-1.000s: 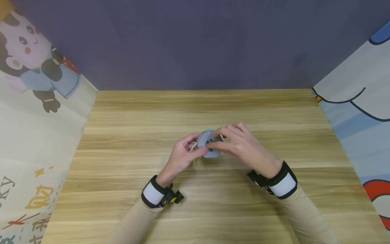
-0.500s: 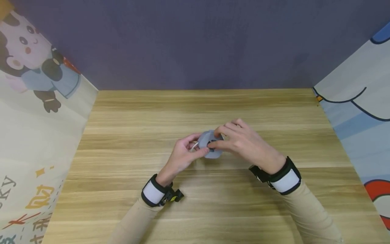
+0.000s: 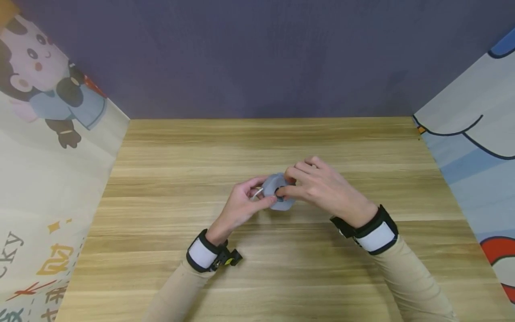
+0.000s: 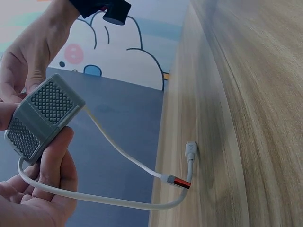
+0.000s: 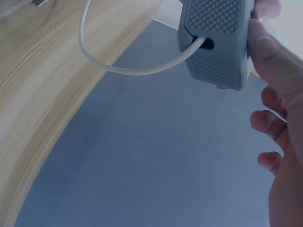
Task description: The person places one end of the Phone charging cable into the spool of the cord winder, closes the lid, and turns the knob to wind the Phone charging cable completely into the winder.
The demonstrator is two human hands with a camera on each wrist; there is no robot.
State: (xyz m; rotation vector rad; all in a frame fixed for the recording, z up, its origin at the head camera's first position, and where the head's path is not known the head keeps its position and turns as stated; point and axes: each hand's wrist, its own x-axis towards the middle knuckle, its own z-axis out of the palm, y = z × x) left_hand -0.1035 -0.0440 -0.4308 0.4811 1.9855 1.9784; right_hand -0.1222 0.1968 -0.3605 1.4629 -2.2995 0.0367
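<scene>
A grey cable winder point(image 3: 271, 183) with diamond-textured sides point(image 4: 52, 101) is held above the table. My left hand point(image 3: 241, 203) grips it from the left, thumb on the near face and fingers behind. On the right, my right hand point(image 3: 322, 192) has its thumb at the dark centre of the winder and its index finger curled against the face; the exact contact is hidden. A white cable point(image 4: 118, 202) leaves the winder on both sides and hangs in loops. In the right wrist view, one strand comes out of a slot point(image 5: 207, 43) in the casing.
Two plugs hang at the cable's ends in the left wrist view: a white one point(image 4: 191, 150) and one with a red part point(image 4: 182, 182). Below is a wood-grain table point(image 3: 281, 281), with a dark blue wall point(image 3: 257, 58) behind and cartoon-printed panels point(image 3: 479, 179) at the sides.
The grey face of the winder covers more of its middle than a second ago, leaving a smaller dark opening. My right hand and wrist have shifted slightly right; the left hand barely moves.
</scene>
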